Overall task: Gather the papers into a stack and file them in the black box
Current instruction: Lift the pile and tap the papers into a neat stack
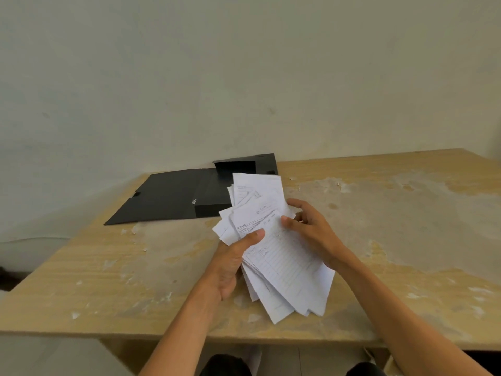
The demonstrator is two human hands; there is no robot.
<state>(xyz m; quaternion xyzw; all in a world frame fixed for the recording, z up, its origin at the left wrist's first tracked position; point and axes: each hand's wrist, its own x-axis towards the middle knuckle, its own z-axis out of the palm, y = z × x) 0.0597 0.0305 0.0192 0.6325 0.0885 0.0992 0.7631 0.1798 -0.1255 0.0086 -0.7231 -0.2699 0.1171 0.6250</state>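
A loose, fanned bundle of white printed papers (282, 256) is held above the wooden table, its sheets splayed at different angles. My left hand (233, 261) grips the bundle from the left, thumb pressed on the top sheet. My right hand (311, 229) holds the right side, thumb on top and fingers behind. The black box (173, 196) lies open on the table behind the papers, its lid flap spread flat to the left and its tray partly hidden by the upper sheets.
The worn wooden table (108, 267) has peeling, patchy veneer and flakes on its surface. A pale wall stands right behind the box. The table's front edge runs just below my forearms, with my knees under it.
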